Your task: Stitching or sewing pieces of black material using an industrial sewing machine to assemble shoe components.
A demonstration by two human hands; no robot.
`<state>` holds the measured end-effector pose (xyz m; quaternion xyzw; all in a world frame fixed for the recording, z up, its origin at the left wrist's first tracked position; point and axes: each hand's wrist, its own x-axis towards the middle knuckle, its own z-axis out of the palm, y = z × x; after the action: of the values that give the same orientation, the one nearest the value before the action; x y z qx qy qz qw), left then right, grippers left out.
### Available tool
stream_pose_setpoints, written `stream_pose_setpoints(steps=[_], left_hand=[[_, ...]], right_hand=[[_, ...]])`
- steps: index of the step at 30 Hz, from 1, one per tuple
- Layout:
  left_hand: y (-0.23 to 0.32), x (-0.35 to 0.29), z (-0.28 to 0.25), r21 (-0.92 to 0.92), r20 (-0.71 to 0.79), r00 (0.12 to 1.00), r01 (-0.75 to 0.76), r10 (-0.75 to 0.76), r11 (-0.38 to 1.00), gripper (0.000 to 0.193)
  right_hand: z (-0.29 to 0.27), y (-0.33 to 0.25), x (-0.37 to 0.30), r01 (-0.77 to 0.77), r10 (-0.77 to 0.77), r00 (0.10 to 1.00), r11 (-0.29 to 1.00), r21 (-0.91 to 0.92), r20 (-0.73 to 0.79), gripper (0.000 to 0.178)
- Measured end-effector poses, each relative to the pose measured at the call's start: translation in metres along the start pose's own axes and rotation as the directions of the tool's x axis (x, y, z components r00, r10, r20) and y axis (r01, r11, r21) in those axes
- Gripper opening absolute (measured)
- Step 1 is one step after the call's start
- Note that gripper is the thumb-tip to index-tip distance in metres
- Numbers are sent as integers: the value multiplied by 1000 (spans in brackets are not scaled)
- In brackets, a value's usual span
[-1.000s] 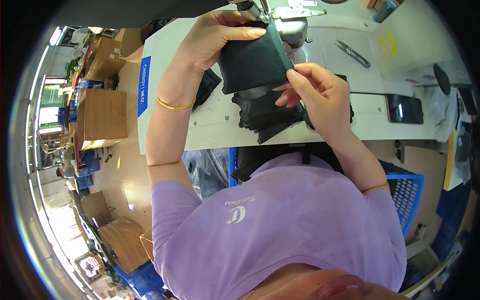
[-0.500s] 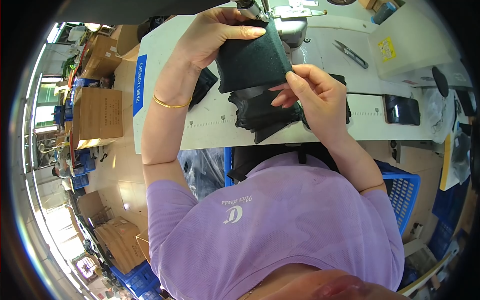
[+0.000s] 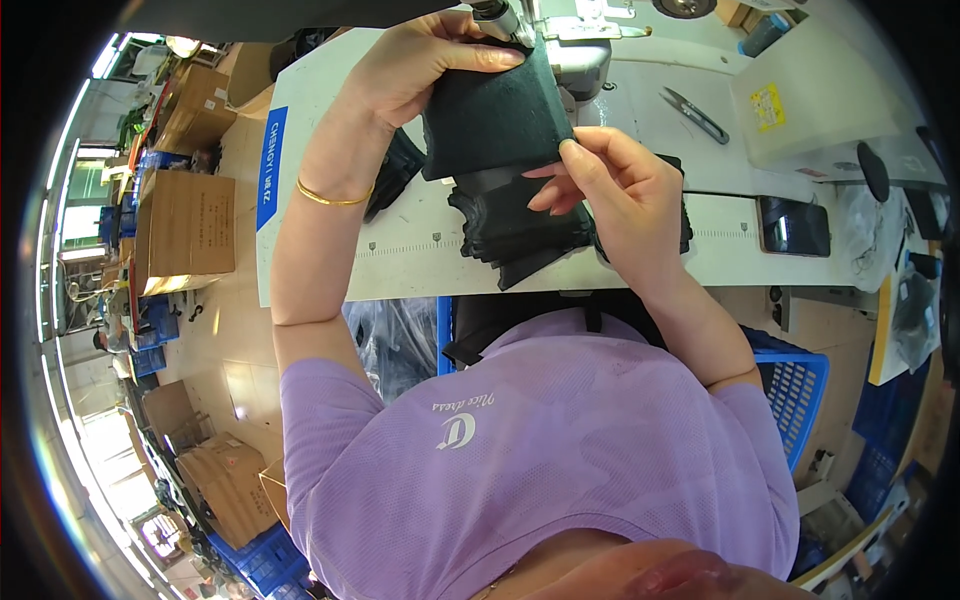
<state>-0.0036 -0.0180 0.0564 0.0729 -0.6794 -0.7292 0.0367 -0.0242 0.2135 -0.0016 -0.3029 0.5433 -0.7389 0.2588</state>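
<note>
A black fabric piece [image 3: 495, 120] lies flat under the presser foot area of a sewing machine [image 3: 510, 22]. My left hand [image 3: 425, 65] grips its upper left part, thumb on top beside the needle area; the other fingers are partly hidden. At the lower right corner, my right hand [image 3: 625, 190] pinches the edge between thumb and index finger, its other fingers curled loosely below. Beneath and nearer to me is a stack of black fabric pieces [image 3: 525, 230], partly covered by the held piece and my right hand. More black fabric [image 3: 395, 178] lies by my left wrist.
Thread snips [image 3: 697, 115] rest on the white table [image 3: 400, 265] right of the machine. Farther right are a dark phone [image 3: 795, 226] and a translucent plastic bin [image 3: 830, 100]. A blue basket [image 3: 800, 395] stands below the table's edge; cardboard boxes [image 3: 190, 225] stand at left.
The view has shifted slightly, moving the table a little leftward in the picture. Both hands keep their hold on the fabric piece, with hardly any movement.
</note>
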Motion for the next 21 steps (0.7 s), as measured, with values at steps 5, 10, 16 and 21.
stream_pose_setpoints(steps=[5, 10, 16, 21], left_hand=[[-1, 5, -6, -53, -9, 999, 38, -39, 998, 32], [-1, 10, -15, -41, 17, 997, 79, -78, 996, 29], [-1, 17, -18, -54, 23, 988, 157, -156, 986, 24], [-2, 20, -21, -22, -43, 993, 112, -113, 993, 36]], right_hand=[[2, -1, 4, 18, -18, 1000, 1000, -12, 3, 23], [4, -4, 8, 51, -51, 999, 998, -29, 5, 24], [4, -4, 13, 81, -81, 997, 996, -23, 16, 23], [4, -4, 17, 86, -85, 996, 995, -41, 10, 25]])
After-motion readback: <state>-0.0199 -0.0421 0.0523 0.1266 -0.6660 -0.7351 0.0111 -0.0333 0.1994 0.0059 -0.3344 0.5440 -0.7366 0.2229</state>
